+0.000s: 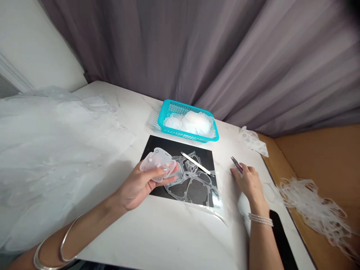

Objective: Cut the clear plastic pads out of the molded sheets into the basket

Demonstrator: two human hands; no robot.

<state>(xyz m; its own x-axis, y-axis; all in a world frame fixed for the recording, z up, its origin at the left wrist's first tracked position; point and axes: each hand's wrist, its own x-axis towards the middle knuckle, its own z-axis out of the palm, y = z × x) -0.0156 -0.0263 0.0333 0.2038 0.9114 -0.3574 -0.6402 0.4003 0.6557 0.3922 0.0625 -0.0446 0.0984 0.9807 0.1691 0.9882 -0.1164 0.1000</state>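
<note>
While both hands work well apart over the white marble-look table [168, 236], the L hand [143, 185] cups a translucent soft plastic piece [156, 161], fingers curled round it, just above the left part of the black mat [202, 150]. R hand [249, 183] is right of the mat, pinching slim metal tweezers [236, 165] w/ tips pointing up & left, clear of the mat.

On the mat: a clear film sheet [194, 187] w/ cut-out openings, its lower edge running past the mat onto the table, & a flat steel tool [197, 164] lying diagonally on top. Exact tool type hard to tell.

Behind the mat, a teal plastic basket [180, 107] holds a heap of white translucent pieces [194, 123]. Nr its right end lies a perforated plastic scrap [251, 140]. Table's left side is under a big clear plastic sheet [56, 150]. A tangle of clear plastic offcuts [315, 210] sits on brown cardboard [317, 150] right of the table; grey curtain [197, 48] hangs behind. Black slab [281, 240] by R wrist, unclear what.
</note>
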